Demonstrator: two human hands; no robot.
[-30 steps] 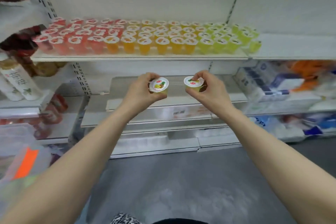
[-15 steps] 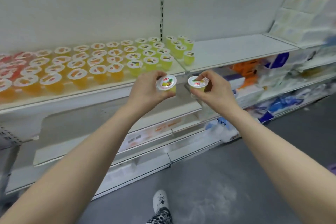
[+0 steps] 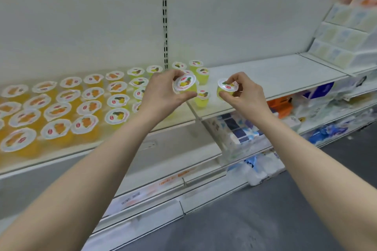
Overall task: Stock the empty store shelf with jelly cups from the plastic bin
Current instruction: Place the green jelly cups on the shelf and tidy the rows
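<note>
My left hand grips a yellow-green jelly cup with a white foil lid, held over the shelf near the divider. My right hand pinches a second yellow-green jelly cup just above the white shelf, right of a lone green cup standing there. Rows of orange and yellow jelly cups fill the left shelf section, with several green cups at the back near the upright. The plastic bin is out of view.
Stacked pale boxes sit at the right end of the shelf. Lower shelves hold wrapped packs and blue and orange packets. Grey floor lies below.
Both hands have risen and moved forward to shelf level with their cups. The view has come closer to the shelf and shifted right.
</note>
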